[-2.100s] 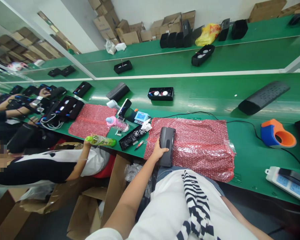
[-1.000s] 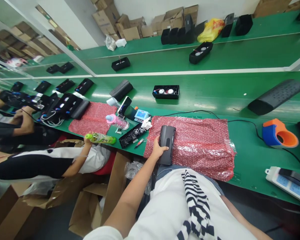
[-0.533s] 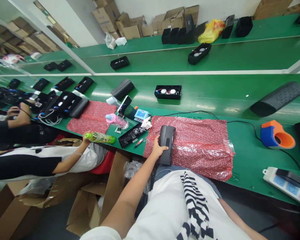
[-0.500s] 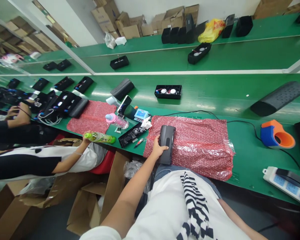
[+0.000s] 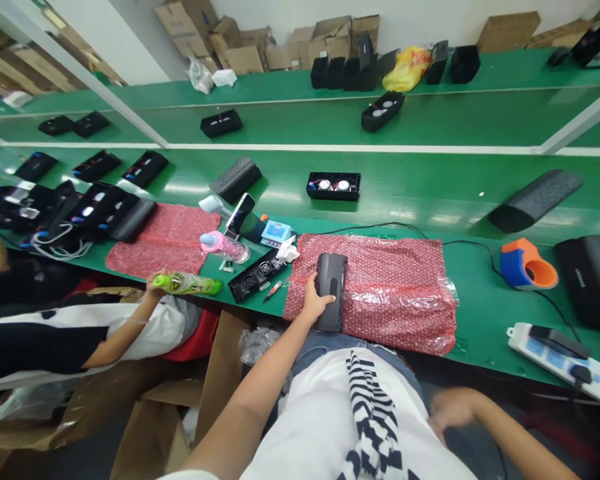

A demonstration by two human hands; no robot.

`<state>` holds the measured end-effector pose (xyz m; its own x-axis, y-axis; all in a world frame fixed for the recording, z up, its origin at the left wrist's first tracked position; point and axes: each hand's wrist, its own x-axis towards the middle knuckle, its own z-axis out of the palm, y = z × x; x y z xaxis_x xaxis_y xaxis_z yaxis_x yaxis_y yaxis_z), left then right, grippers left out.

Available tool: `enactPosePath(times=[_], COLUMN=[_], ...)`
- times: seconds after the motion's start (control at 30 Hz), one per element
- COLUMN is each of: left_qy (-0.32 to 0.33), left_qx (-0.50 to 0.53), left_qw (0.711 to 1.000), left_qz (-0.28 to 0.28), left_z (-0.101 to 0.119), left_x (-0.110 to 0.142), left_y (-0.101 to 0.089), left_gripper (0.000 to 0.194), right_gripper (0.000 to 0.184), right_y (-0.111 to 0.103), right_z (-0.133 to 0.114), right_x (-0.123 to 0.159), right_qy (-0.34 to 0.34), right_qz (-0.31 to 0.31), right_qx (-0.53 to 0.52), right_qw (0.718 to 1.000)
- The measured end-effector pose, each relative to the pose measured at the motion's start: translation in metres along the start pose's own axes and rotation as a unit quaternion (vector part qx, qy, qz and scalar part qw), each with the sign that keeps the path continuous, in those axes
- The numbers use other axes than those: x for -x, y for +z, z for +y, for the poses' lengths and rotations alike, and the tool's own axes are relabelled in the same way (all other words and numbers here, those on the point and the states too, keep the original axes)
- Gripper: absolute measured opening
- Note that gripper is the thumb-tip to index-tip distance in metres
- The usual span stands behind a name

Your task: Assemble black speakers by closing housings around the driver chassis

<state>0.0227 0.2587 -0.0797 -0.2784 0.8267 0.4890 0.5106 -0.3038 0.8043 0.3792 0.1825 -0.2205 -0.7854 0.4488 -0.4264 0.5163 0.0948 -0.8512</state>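
Observation:
My left hand grips the side of a dark oblong speaker that lies on a red bubble-wrap sheet at the near edge of the green bench. My right hand is low by my hip, below the bench edge, blurred by motion; its fingers do not show clearly and nothing can be made out in it.
An open speaker shell, a pink bottle and a phone on a stand lie left of the sheet. An orange-and-blue tape dispenser and a power strip are at the right. A neighbouring person holds a green bottle. Speaker housings ride the belt.
My right hand has come into view low at the right. The view has swung a little rightward. My left hand stays on the speaker.

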Motion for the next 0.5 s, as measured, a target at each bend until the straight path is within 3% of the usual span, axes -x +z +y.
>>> enactPosePath(times=[0.03,0.07,0.13,0.17,0.2,0.27,0.33,0.4,0.5], left_qy=[-0.003,-0.006,-0.01,-0.012,-0.014,-0.015,-0.012,-0.008,-0.015], left_qx=[-0.004,-0.011,-0.032,-0.043,-0.052,-0.064,-0.073,-0.053,0.026], left_qw=[1.0,1.0,0.999,0.999,0.998,0.998,0.997,0.999,1.0], left_qz=[-0.001,0.0,0.006,0.009,0.011,0.008,0.006,0.004,-0.005], left_z=[0.001,0.003,0.008,0.011,0.013,0.015,0.013,0.009,0.004], left_x=[-0.001,-0.001,-0.001,-0.001,0.0,0.0,0.0,-0.001,-0.003], left_y=[0.0,0.0,-0.001,-0.001,-0.001,-0.002,-0.004,-0.006,-0.008], left_gripper=[0.092,0.093,0.094,0.094,0.093,0.094,0.095,0.088,0.072], right_gripper=[0.047,0.053,0.064,0.068,0.073,0.083,0.078,0.071,0.067], right_y=[-0.016,-0.031,-0.053,-0.059,-0.062,-0.062,-0.055,-0.045,-0.035], right_z=[-0.013,-0.029,-0.071,-0.093,-0.114,-0.151,-0.175,-0.186,-0.189], right_x=[-0.009,-0.02,-0.049,-0.065,-0.081,-0.114,-0.143,-0.166,-0.186], right_qy=[-0.011,-0.074,-0.203,-0.223,-0.24,-0.254,-0.287,-0.344,-0.331], right_qz=[0.039,0.135,0.288,0.329,0.339,0.354,0.335,0.294,0.27], right_qx=[0.079,0.103,-0.051,-0.154,-0.223,-0.241,-0.259,-0.307,-0.378], right_qw=[0.996,0.983,0.935,0.905,0.882,0.867,0.859,0.837,0.821])
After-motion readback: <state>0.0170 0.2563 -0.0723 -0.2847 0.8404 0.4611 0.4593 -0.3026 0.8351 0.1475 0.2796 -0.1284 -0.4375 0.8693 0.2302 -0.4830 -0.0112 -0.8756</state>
